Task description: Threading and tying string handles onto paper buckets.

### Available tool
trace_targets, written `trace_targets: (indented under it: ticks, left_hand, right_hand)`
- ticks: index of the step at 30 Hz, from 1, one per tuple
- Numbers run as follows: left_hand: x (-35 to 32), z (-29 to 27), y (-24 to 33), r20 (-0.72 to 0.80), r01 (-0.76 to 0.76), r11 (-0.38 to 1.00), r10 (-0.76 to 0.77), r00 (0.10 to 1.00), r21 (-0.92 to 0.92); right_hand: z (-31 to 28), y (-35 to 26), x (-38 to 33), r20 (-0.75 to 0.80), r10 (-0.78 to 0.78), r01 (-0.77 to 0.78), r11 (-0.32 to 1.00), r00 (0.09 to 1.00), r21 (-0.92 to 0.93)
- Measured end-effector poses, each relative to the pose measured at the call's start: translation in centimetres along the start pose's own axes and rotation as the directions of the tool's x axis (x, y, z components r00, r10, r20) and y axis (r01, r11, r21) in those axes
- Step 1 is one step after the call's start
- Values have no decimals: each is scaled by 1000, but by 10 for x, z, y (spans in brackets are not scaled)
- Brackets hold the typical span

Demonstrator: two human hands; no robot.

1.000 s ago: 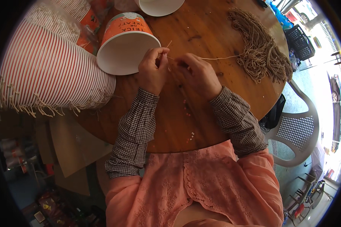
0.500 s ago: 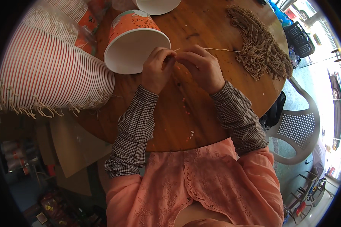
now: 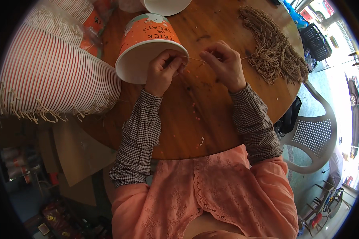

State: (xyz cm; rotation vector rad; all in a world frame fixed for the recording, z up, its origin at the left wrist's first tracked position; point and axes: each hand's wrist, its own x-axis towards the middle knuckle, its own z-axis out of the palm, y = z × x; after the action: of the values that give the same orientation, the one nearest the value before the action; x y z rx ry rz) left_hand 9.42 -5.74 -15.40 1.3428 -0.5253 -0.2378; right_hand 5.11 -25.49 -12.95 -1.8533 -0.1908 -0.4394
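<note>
An orange paper bucket (image 3: 149, 34) with a white inside lies on its side, its mouth toward me. My left hand (image 3: 164, 69) is closed at the right part of its rim, thumb and fingers pinching the bucket edge and a cord end there. From that spot a thin beige cord (image 3: 196, 59) stretches to my right hand (image 3: 224, 63), whose thumb and fingers pinch it. Beyond the right hand the cord runs on toward a heap of tan cords (image 3: 273, 51) on the table. My fingers hide where the cord meets the rim.
A long nested stack of white, red-striped buckets (image 3: 58, 71) with cord ends hanging off lies at the left. Another white bucket (image 3: 167, 6) is at the table's far edge. Small paper dots (image 3: 202, 141) dot the wooden table (image 3: 179, 127). A plastic chair (image 3: 313, 135) stands right.
My hands have moved apart, the right one to the right, drawing the cord taut between them. The bucket has shifted slightly right and toward me, showing more of its printed side.
</note>
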Motion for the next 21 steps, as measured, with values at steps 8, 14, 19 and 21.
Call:
trace_targets:
  ticks: [8, 14, 19, 21]
  left_hand:
    - [-3, -1, 4, 32, 5, 1000, -6, 999, 21]
    - [-5, 4, 9, 2, 62, 997, -62, 998, 41]
    - [-7, 5, 12, 14, 65, 998, -66, 998, 26]
    - [-7, 3, 11, 31, 72, 997, -73, 997, 30]
  right_hand:
    - [-9, -5, -5, 506, 124, -110, 992, 853, -56]
    - [-2, 14, -4, 259, 81, -76, 997, 962, -29]
    - [-2, -2, -1, 356, 299, -394, 889, 885, 234]
    - [0, -2, 0, 357, 313, -414, 872, 880, 259]
